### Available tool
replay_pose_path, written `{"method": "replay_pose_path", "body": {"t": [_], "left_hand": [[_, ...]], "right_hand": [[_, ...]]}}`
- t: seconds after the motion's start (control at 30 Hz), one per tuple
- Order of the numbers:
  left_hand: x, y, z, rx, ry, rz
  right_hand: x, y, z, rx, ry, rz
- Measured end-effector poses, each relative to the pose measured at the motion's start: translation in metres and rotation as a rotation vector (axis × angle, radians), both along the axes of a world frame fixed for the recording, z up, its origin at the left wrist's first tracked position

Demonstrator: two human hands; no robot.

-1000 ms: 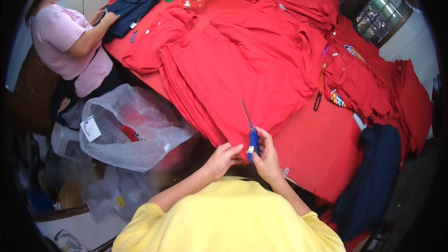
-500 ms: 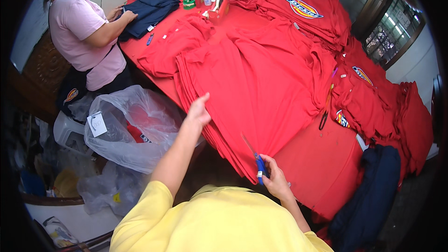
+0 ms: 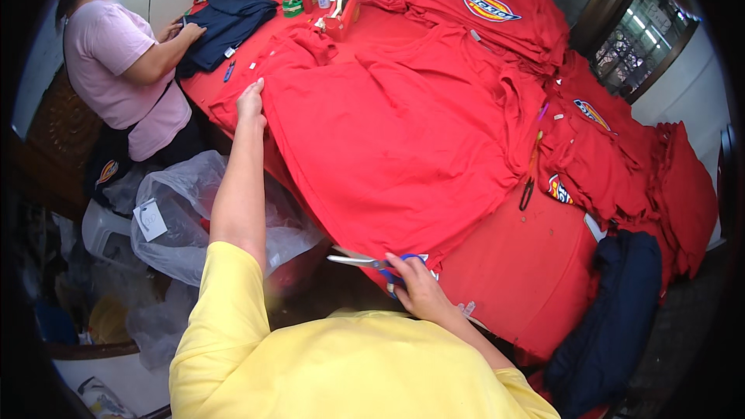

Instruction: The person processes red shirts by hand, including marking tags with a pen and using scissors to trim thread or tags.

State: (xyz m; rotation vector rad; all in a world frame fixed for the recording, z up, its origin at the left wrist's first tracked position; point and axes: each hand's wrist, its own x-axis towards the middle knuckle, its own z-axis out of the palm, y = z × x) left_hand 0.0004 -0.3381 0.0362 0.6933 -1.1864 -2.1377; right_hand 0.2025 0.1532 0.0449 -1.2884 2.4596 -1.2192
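Note:
A large red T-shirt [image 3: 388, 132] lies spread over the table in front of me, its near edge hanging at the table's rim. Stretched far forward, my left hand [image 3: 251, 102] is closed on the shirt's left corner. My right hand [image 3: 419, 287] holds scissors [image 3: 361, 261] with blue handles at the shirt's near end. Their blades are parted and point left, beside the cloth's edge; whether they touch it I cannot tell.
Piles of red shirts [image 3: 493, 12] line the table's far and right sides. A tape dispenser [image 3: 339, 17] stands among small bottles. Left of the table are a clear plastic bag [image 3: 182, 244] and a co-worker [image 3: 112, 70] handling navy cloth [image 3: 229, 27]. Navy fabric [image 3: 613, 302] hangs at right.
My left hand has reached forward and left, and the shirt's left edge now lies farther out and flatter. The scissors have turned from pointing forward to pointing left, and their blades have parted.

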Motion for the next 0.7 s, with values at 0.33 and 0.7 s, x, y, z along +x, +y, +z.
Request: {"method": "replay_pose_path", "body": {"t": [0.33, 0.7], "left_hand": [[-0.004, 0.096, 0.112, -0.253, -0.020, -0.491], [0.166, 0.193, 0.018, -1.481, -0.767, -0.882]], "right_hand": [[-0.112, 0.044, 0.040, -0.818, -0.435, -0.583], [-0.039, 0.049, -0.004, -0.704, -0.707, -0.466]]}}
